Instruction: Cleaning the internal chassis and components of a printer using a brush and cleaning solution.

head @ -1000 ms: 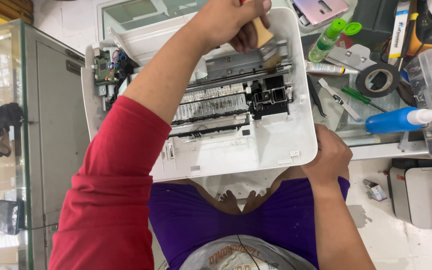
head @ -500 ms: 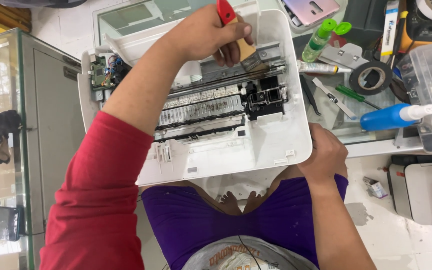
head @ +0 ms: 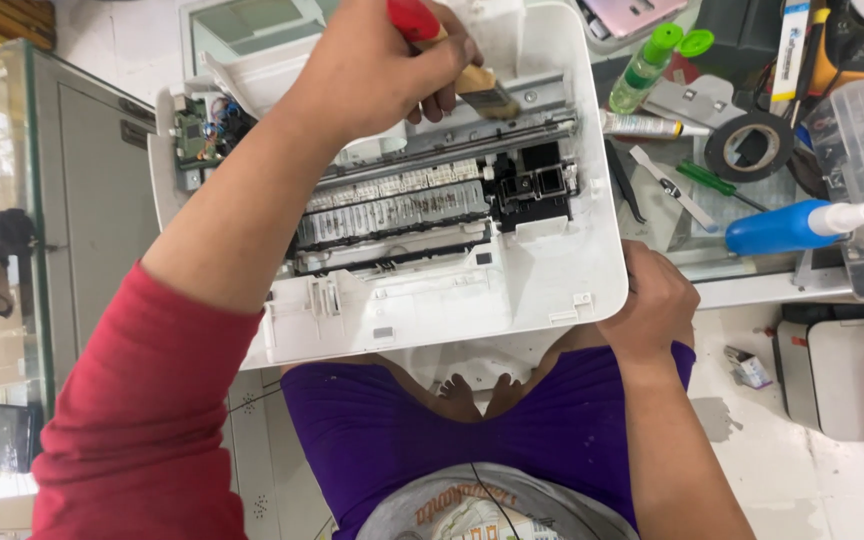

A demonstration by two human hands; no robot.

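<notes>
1. A person looks down at an opened white printer point(head: 512, 270) resting on their lap, its cover off so the inner parts lie exposed for cleaning.
2. The left hand point(head: 382, 60) is closed in a full fist around a brush point(head: 457, 60) with a red handle and wooden neck. The bristles point down and right onto the metal rail point(head: 472, 140) at the printer's far side, seemingly angled so they can reach into the slot.
3. The right hand point(head: 657, 300) is curled over the printer's near right corner, fingers wrapped under the edge. It holds no tool; it looks to be steadying the casing against the brushing.
4. The black carriage point(head: 537, 185) sits at the right end of the rail, clear of the brush.
5. A green circuit board point(head: 192, 135) shows at the left edge.
6. Just right of the printer, on a bench, lie a green-capped bottle point(head: 642, 65), a roll of black tape point(head: 749, 147), a green screwdriver point(head: 712, 183) and a blue bottle point(head: 787, 227), within easy reach of the right hand.
</notes>
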